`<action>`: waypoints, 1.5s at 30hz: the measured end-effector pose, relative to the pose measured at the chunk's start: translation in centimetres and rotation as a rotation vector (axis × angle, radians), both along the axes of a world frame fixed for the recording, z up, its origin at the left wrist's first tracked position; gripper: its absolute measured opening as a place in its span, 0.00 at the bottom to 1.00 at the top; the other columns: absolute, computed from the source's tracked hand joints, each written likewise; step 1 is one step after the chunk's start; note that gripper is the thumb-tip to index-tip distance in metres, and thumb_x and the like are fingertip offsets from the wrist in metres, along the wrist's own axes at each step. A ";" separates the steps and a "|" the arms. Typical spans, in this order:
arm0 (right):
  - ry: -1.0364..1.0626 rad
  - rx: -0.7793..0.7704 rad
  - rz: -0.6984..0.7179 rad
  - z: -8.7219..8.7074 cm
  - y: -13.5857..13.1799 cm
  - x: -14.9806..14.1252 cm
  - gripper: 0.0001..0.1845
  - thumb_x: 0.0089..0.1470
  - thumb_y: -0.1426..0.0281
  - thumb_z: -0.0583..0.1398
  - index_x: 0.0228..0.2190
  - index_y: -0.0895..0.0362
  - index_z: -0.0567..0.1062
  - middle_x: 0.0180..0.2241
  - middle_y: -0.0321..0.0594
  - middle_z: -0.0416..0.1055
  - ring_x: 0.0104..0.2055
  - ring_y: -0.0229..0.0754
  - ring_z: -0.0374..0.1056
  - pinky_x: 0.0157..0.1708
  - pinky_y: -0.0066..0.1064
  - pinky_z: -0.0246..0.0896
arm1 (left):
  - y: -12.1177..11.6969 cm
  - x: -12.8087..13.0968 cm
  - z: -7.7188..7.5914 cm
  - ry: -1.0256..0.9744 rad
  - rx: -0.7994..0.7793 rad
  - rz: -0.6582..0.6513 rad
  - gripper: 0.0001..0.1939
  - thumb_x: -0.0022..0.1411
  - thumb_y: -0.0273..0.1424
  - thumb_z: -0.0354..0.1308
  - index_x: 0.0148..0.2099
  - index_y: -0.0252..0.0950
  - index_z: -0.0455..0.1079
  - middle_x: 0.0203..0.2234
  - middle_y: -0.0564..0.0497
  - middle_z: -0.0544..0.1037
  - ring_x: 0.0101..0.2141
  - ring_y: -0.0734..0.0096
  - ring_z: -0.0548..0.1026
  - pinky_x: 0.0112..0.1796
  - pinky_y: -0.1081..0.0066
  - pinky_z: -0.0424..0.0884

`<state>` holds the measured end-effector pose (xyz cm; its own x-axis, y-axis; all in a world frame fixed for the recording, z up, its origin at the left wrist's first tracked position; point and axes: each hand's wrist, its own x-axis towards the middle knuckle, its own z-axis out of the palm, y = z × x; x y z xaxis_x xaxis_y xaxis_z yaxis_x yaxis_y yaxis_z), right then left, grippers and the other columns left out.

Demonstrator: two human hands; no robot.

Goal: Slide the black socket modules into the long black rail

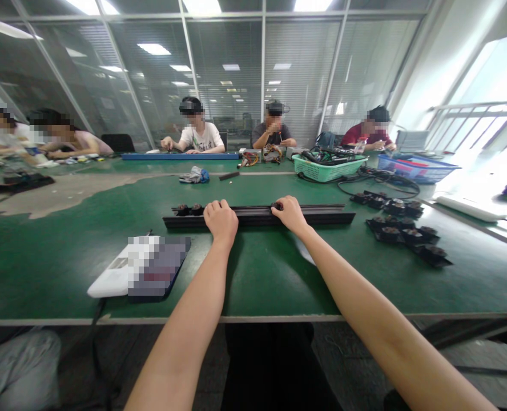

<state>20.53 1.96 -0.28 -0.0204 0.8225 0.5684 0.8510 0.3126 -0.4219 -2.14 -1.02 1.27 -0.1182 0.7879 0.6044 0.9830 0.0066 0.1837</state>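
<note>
The long black rail (256, 219) is lying crosswise, the left hand (221, 219) curling over its left half, grip hidden, the right hand (292, 214) pinching a small black module (274, 207) near mid-rail.

Smooth green tabletop (270, 279) with a soft gloss. Parallel to its near edge, a satin-black rail (256, 219), metal or plastic, unclear which. Toward the far edge, crumpled grey-and-blue cloth (194, 175) and a perforated green plastic basket (328, 171).
</note>
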 end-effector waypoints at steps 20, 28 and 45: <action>0.012 0.015 -0.016 0.1 0.3 1.0 0.07 0.56 0.69 0.65 0.35 0.57 0.83 0.35 0.45 0.76 0.41 0.49 0.68 0.50 0.40 0.64 | 0.0 0.1 0.0 -0.006 0.009 0.000 0.17 0.72 0.27 0.46 0.55 0.33 0.73 0.53 0.33 0.77 0.57 0.43 0.71 0.59 0.52 0.65; 0.006 -0.018 -0.029 0.5 0.2 1.3 0.09 0.55 0.69 0.65 0.36 0.59 0.84 0.36 0.47 0.78 0.41 0.49 0.70 0.49 0.39 0.64 | -0.1 0.1 0.1 0.017 -0.003 0.013 0.17 0.72 0.28 0.47 0.55 0.31 0.73 0.52 0.33 0.77 0.56 0.43 0.71 0.58 0.53 0.65; 0.060 -0.021 -0.053 0.5 0.2 1.8 0.07 0.52 0.70 0.66 0.34 0.59 0.82 0.34 0.44 0.77 0.40 0.48 0.69 0.46 0.37 0.63 | 0.1 0.0 -0.1 0.011 0.005 0.011 0.18 0.72 0.27 0.47 0.55 0.30 0.74 0.52 0.32 0.77 0.57 0.43 0.71 0.58 0.52 0.65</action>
